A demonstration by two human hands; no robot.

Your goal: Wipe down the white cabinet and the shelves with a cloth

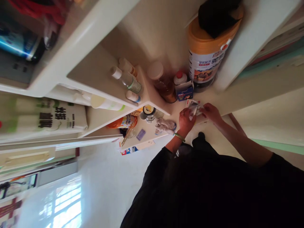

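My left hand (186,120), with a ring and a green bangle at the wrist, grips a crinkled clear plastic bag (194,110). Fingers of my right hand (210,112) pinch the bag's other side. What the bag holds is too small to make out. A small white packet with red print (190,102) lies just behind the bag. Beyond it stand an opened blue box (185,92), a white bottle with a red cap (180,77) and a jar with a pale lid (166,88). Left of my left hand lies a crumpled pale cloth (165,126).
A large orange-lidded can (205,57) stands at the back right. Several small bottles (129,80) sit on the corner shelf. A glass jar with a yellow-and-black lid (149,110) and an orange tub (125,122) stand further left. A packet of paper cups (57,117) lies on the lower-left shelf.
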